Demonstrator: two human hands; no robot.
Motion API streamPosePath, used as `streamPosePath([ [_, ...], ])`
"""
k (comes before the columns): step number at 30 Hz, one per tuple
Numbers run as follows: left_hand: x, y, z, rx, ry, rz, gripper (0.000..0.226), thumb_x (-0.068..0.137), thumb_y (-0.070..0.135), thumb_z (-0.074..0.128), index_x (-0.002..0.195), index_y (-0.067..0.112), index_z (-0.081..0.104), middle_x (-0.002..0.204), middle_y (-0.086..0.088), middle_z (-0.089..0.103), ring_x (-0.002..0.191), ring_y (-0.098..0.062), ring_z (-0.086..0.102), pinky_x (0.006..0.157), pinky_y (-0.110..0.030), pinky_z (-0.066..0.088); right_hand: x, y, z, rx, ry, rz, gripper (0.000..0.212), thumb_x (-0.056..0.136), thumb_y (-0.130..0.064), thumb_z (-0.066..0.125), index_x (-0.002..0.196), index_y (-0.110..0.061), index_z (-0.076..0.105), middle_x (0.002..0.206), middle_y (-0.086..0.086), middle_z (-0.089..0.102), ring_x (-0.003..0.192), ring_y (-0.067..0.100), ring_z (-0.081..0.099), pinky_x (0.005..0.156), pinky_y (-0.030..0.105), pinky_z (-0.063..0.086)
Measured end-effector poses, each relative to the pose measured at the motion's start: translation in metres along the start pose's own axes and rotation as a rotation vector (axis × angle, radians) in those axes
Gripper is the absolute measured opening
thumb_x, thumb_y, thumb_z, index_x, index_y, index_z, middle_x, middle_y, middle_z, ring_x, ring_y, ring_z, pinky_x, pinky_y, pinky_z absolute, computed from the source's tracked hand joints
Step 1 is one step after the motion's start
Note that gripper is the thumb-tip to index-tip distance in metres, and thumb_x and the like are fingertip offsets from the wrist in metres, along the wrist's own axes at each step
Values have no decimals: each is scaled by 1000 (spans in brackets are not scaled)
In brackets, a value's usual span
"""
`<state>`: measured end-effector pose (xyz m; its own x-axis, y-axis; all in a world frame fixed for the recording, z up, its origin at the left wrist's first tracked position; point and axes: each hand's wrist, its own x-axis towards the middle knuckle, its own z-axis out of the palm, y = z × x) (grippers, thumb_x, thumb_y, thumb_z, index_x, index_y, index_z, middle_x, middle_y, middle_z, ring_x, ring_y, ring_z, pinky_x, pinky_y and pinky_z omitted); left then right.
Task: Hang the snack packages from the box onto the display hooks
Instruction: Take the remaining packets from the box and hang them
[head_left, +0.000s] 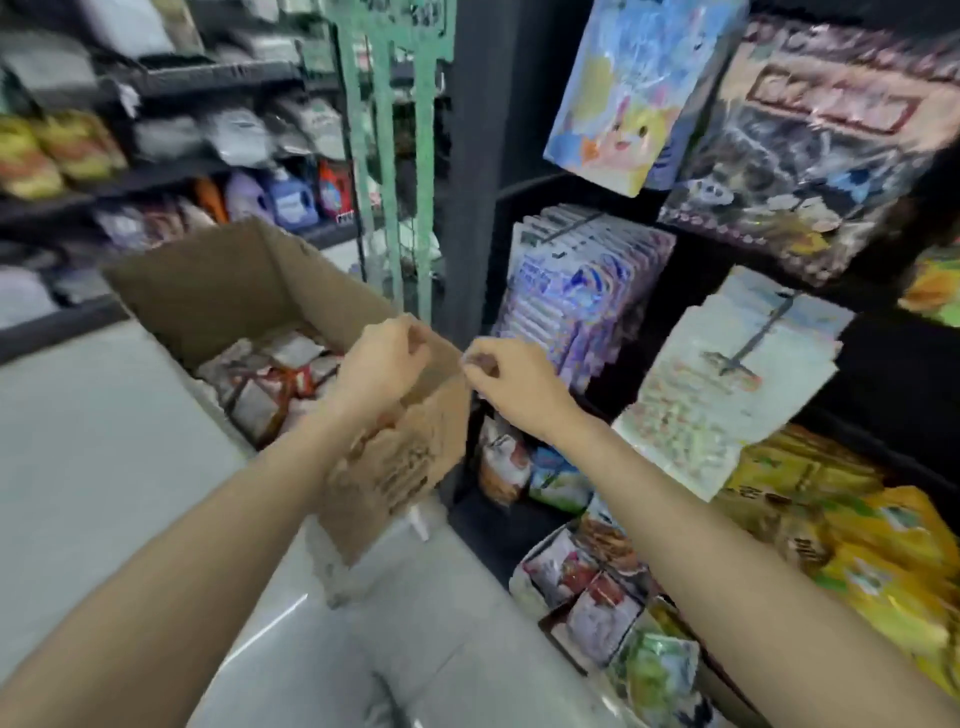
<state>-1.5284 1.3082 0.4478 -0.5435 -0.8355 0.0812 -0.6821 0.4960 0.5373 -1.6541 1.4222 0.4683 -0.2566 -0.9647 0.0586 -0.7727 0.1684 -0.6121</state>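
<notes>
An open cardboard box (228, 291) stands on the floor left of the display rack, with red-and-white snack packages (270, 387) lying inside. My left hand (382, 361) curls its fingers over the top edge of the box's right flap (415, 447). My right hand (511, 379) is just to the right, and its fingertips pinch at that flap's upper corner. Neither hand holds a package. Behind my right hand, purple packs (576, 296) hang on one display hook (574, 224). Pale packs (727, 395) hang on another hook (756, 338).
The black rack also carries large bags at the top right (810, 140), yellow bags (852, 535) at the lower right and small packs (587, 577) low down. A green metal frame (387, 156) stands behind the box. Shelves of goods (171, 130) fill the left. The floor (93, 457) is pale tile.
</notes>
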Motion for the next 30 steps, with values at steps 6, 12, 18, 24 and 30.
streamPosePath([
  [6,47,-140,-8,143,-311,-290,17,92,19,52,98,3,53,81,-12,54,87,-31,56,67,-33,41,100,-34,117,101,-171,106,20,94,-18,48,99,-16,66,90,3,67,85,22,62,77,38,53],
  [12,91,-233,14,371,-603,-479,60,90,31,57,139,6,32,138,-20,39,125,-37,42,95,-41,45,172,-37,212,61,-464,273,37,97,-18,48,131,-4,48,131,15,54,120,32,51,92,33,42],
  [18,109,-270,16,275,-782,-679,59,87,24,61,137,0,40,136,-20,48,124,-37,48,102,-44,42,208,-19,292,152,-528,367,38,90,-36,61,114,-7,57,108,8,62,107,25,56,88,33,45],
  [24,117,-275,26,275,-821,-569,53,94,25,50,138,0,34,133,-21,47,122,-35,48,97,-39,43,230,-9,301,36,-424,495,16,92,-6,51,105,-2,59,114,18,62,107,33,57,84,34,45],
  [30,120,-269,20,154,-692,-495,23,95,20,48,106,3,58,115,-15,61,106,-30,57,89,-35,46,240,-9,258,251,-203,546,5,95,-7,46,94,-12,48,93,4,56,98,32,61,82,50,54],
])
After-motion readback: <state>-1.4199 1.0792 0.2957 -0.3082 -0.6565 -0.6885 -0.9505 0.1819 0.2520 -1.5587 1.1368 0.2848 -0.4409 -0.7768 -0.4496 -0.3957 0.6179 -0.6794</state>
